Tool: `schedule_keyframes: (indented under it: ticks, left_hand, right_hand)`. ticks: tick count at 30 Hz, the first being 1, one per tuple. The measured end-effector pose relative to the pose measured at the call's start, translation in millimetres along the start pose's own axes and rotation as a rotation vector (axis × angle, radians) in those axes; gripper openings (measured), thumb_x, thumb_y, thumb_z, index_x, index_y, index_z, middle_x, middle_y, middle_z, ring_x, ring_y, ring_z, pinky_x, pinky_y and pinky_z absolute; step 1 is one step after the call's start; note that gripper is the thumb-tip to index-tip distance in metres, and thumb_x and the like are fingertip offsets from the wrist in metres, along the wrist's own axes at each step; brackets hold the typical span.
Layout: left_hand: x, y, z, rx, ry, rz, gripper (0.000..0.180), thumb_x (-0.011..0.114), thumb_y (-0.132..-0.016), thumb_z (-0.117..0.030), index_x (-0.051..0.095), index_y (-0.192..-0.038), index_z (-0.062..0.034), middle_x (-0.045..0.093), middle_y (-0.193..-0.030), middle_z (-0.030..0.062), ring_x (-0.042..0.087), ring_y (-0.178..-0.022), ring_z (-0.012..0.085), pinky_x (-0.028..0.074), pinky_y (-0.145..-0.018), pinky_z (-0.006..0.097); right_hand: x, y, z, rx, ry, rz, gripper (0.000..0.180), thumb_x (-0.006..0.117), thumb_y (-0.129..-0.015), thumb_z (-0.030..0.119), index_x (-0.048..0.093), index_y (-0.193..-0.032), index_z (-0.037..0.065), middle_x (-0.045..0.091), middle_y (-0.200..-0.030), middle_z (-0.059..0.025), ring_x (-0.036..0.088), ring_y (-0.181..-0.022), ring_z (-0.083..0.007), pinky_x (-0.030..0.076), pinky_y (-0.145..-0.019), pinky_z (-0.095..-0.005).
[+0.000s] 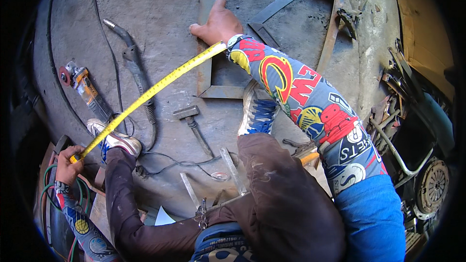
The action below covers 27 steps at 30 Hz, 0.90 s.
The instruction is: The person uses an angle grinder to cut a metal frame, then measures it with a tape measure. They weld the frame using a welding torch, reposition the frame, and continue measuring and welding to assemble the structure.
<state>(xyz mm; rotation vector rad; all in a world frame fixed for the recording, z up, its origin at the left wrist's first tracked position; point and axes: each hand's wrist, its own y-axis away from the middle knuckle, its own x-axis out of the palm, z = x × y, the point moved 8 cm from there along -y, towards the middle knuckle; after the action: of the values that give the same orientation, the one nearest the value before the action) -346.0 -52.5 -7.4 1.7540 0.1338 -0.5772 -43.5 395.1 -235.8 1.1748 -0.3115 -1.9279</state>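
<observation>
A tape measure (150,92) is gripped by the left hand (68,169) and stretched toward the right hand (222,25), spread on a metal frame (204,80). Right of both, scrap (387,109) is heaped beside grey floor (150,5).

Your tape (154,90) is yellow with dark markings and drawn well out, its blade nearly straight, slanting up from the case you grip at lower left to a tip seen against the left side of the frame (205,78). That frame lies flat ahead of you, grey metal with brown rust patches; you partly hide its near side, and its far side runs partly out of view.
</observation>
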Motion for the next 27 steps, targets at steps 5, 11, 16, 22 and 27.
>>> schedule_keyframes:
  ticks: [5, 11, 16, 22, 27]
  left_hand:
    - [1.5, -5.8, 26.6, -0.011, -0.006, 0.005, 0.033, 0.061, -0.070, 0.000, 0.070, -0.102, 0.0026, 0.062, -0.092, 0.0036, 0.058, -0.085, 0.0148, 0.045, -0.075, 0.028]
    - [9.8, -9.9, 44.1, 0.086, -0.009, -0.031, 0.032, 0.060, -0.071, -0.004, 0.069, -0.101, 0.0025, 0.058, -0.085, -0.0006, 0.054, -0.074, 0.0104, 0.042, -0.063, 0.027]
    - [48.5, -53.7, -16.2, 0.174, 0.133, 0.059, 0.029, 0.060, -0.074, -0.002, 0.071, -0.100, 0.0036, 0.063, -0.088, 0.0002, 0.056, -0.079, 0.0101, 0.045, -0.072, 0.027]
    - [109.9, -115.5, -141.6, 0.472, -0.106, 0.056, 0.036, 0.062, -0.073, -0.007, 0.071, -0.106, 0.0032, 0.069, -0.094, 0.0140, 0.067, -0.091, 0.0238, 0.051, -0.087, 0.033]
    - [165.2, -133.1, -237.7, 0.628, -0.121, 0.160, 0.041, 0.065, -0.072, -0.013, 0.072, -0.109, 0.0019, 0.072, -0.097, 0.0175, 0.070, -0.093, 0.0293, 0.053, -0.086, 0.037]
  right_hand:
    - [-3.4, 3.6, 2.5, -0.013, 0.023, -0.019, 0.087, 0.081, -0.079, 0.047, 0.035, -0.127, -0.009, 0.070, -0.104, -0.0342, 0.072, -0.097, -0.0461, 0.059, -0.088, -0.0483]
    - [-0.2, 3.4, 2.5, 0.091, 0.044, 0.068, 0.111, 0.080, -0.082, 0.041, 0.016, -0.153, -0.013, 0.067, -0.125, -0.0297, 0.069, -0.113, -0.0402, 0.054, -0.101, -0.0457]
    - [3.3, 5.5, 3.8, 0.115, 0.005, 0.026, 0.109, 0.079, -0.082, 0.037, 0.015, -0.153, -0.016, 0.068, -0.122, -0.0313, 0.070, -0.111, -0.0425, 0.055, -0.099, -0.0455]
    - [6.6, 7.0, 4.7, 0.229, -0.060, 0.044, 0.098, 0.074, -0.085, 0.026, 0.016, -0.156, -0.009, 0.069, -0.123, -0.0273, 0.069, -0.115, -0.0398, 0.052, -0.103, -0.0455]
    - [6.7, 8.7, 4.2, 0.263, -0.124, 0.056, 0.094, 0.072, -0.085, 0.019, 0.017, -0.156, -0.006, 0.069, -0.122, -0.0267, 0.068, -0.116, -0.0393, 0.050, -0.104, -0.0463]
